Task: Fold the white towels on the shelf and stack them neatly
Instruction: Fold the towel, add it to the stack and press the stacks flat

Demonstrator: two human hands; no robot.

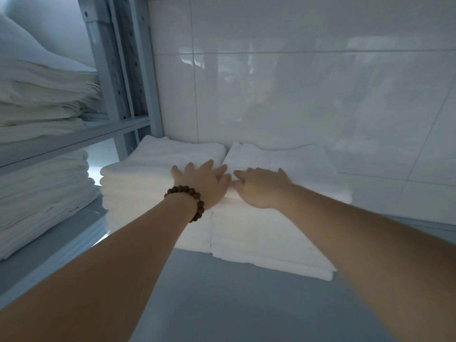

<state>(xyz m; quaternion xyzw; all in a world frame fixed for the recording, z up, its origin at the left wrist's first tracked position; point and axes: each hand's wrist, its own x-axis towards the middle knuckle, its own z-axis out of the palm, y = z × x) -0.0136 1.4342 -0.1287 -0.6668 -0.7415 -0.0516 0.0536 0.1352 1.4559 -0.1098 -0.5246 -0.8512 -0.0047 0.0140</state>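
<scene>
Two stacks of folded white towels stand side by side at the back of a grey shelf [222, 292], against a tiled wall. My left hand [204, 181], with a brown bead bracelet on its wrist, lies flat with fingers spread on the front right corner of the left stack [148, 174]. My right hand [259, 186] rests palm down on the front left edge of the right stack [283, 164], fingers pointing left. The two hands almost touch over the gap between the stacks. Neither hand grips anything that I can see.
Grey metal uprights [128, 70] separate this bay from a shelving unit on the left, where more folded white linen [42, 95] is piled on two levels. The glossy white tiled wall [296, 82] closes the back.
</scene>
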